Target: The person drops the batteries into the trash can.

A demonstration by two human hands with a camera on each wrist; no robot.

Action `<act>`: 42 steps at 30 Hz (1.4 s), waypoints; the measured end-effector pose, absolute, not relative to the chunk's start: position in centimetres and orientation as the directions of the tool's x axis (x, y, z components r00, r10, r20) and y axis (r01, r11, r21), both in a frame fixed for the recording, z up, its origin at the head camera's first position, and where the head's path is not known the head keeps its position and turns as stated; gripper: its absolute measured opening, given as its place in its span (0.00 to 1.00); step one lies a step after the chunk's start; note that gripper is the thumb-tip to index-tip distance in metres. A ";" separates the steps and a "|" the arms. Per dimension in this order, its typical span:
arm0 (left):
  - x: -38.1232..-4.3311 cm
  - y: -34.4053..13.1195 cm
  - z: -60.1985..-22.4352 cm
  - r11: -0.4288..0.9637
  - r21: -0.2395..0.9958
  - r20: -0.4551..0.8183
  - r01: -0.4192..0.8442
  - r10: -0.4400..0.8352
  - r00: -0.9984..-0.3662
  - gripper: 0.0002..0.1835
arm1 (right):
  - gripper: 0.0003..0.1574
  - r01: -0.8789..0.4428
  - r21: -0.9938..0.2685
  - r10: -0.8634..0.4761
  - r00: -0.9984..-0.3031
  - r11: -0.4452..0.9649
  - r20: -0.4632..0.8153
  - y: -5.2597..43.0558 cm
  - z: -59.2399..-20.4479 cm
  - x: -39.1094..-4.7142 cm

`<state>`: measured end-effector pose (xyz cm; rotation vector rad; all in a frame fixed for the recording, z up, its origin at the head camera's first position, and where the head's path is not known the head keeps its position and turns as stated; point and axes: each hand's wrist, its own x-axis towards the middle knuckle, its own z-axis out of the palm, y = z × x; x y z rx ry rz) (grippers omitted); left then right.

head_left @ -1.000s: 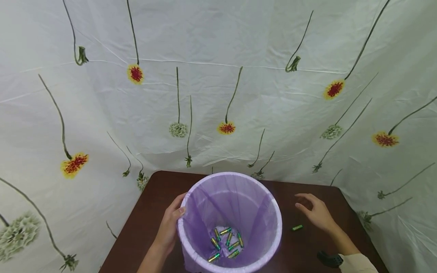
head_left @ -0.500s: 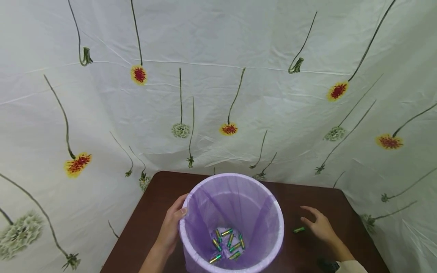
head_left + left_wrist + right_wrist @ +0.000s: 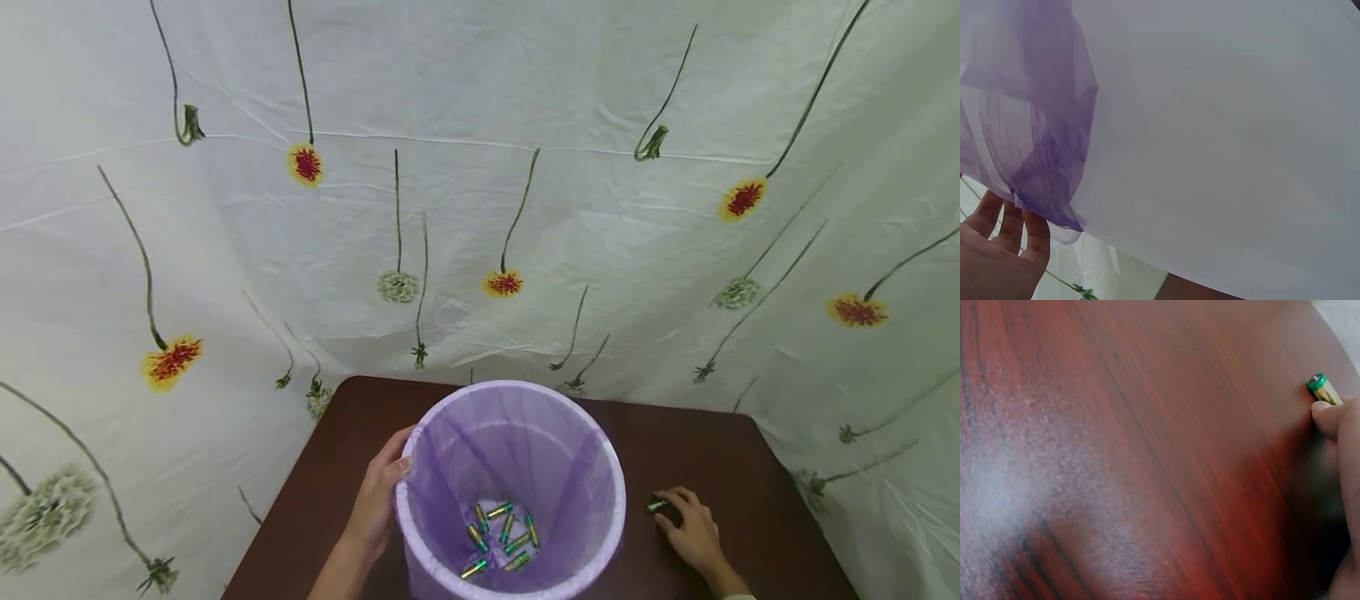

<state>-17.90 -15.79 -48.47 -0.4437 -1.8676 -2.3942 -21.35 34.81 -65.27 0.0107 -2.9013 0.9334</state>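
A white bin [image 3: 617, 500] lined with a thin purple bag [image 3: 438, 450] stands at the front of the table. My left hand [image 3: 375, 492] grips its left rim, fingers outside and thumb over the edge. In the left wrist view the bag's folded-over edge [image 3: 1054, 137] hangs above the fingers. Several green-and-gold batteries [image 3: 507, 527] lie at the bottom of the bin. Right of the bin, my right hand [image 3: 693, 533] pinches another battery [image 3: 1325, 389] at the tabletop, thumb and fingertips on it. One green end sticks out; the rest is hidden by the fingers.
The dark reddish-brown table [image 3: 712, 442] has rounded far corners. A white cloth [image 3: 465, 200] printed with flowers hangs behind it and along both sides. The bin hides the middle of the table's front.
My right hand has moved down onto the loose battery, and its fingers have closed in around it. The left hand keeps its grip on the bin's rim.
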 end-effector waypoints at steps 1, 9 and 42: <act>-17.9 -15.8 -48.4 -0.258 0.937 0.274 0.236 0.123 -0.954 0.25 | 0.21 -0.023 -0.592 0.031 -0.996 0.806 0.080 34.8 -65.2 -21.4; -18.0 -15.7 -48.3 -0.255 0.938 0.270 0.237 0.105 -0.957 0.24 | 0.08 0.031 -0.651 0.062 -0.998 0.758 0.025 34.9 -64.6 -21.9; -18.0 -16.2 -48.4 -0.182 0.952 0.274 0.246 0.147 -0.950 0.24 | 0.10 -0.061 -0.726 0.064 -0.987 0.685 0.144 34.8 -57.0 -22.2</act>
